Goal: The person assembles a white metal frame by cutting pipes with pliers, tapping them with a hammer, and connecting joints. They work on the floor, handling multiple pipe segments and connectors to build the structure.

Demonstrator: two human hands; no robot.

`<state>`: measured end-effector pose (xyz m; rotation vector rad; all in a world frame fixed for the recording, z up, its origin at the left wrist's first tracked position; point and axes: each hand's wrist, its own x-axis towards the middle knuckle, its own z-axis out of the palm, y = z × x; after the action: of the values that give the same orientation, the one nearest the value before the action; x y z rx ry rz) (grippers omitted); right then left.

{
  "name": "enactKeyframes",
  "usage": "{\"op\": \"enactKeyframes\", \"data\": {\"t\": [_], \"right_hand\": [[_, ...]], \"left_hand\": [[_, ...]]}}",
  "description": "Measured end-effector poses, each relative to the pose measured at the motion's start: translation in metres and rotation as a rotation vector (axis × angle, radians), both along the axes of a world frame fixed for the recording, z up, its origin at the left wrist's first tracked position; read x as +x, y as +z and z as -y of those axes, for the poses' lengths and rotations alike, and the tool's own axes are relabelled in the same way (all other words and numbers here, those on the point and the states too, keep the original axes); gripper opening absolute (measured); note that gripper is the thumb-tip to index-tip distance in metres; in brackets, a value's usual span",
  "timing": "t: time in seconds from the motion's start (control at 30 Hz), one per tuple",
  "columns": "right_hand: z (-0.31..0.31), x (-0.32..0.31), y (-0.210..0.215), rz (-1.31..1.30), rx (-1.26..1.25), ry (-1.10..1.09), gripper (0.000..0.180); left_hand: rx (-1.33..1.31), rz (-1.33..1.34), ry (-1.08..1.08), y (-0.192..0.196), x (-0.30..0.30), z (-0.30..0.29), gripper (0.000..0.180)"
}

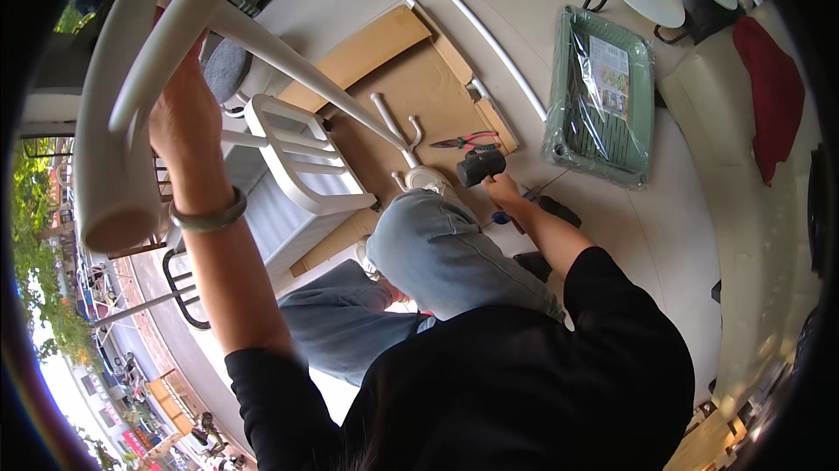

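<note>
My left hand is raised at the upper left, wrapped round a white coat stand with thick curved arms close to the camera; its fingers are partly hidden behind them. The stand's pole slants down to the floor, where smaller curved prongs spread beside my shoe. Low by my right knee, my right hand is closed on a black-headed mallet, whose head points toward the stand's lower end without touching it. Pliers with red handles lie just beyond the mallet.
Flattened cardboard lies under the stand's lower end. Left of it is a white-framed rack. A long white tube and a plastic-wrapped green tray lie to the right, near a cream sofa with red cloth.
</note>
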<state>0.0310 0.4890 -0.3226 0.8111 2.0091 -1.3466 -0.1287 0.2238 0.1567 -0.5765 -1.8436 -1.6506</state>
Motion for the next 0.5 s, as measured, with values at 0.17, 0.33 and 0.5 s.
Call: {"op": "enactKeyframes", "data": {"t": [0.17, 0.33, 0.5], "right_hand": [[-0.005, 0.018, -0.072, -0.308, 0.111, 0.179, 0.033], [-0.012, 0.003, -0.051, -0.012, 0.533, 0.423, 0.030], [-0.022, -0.066, -0.034, -0.520, 0.565, 0.129, 0.018]], "left_hand": [[-0.041, 0.138, -0.361, -0.004, 0.001, -0.033, 0.055], [-0.031, 0.050, -0.200, -0.007, -0.026, -0.067, 0.034], [0.041, 0.016, 0.126, -0.025, -0.017, -0.041, 0.025]]}}
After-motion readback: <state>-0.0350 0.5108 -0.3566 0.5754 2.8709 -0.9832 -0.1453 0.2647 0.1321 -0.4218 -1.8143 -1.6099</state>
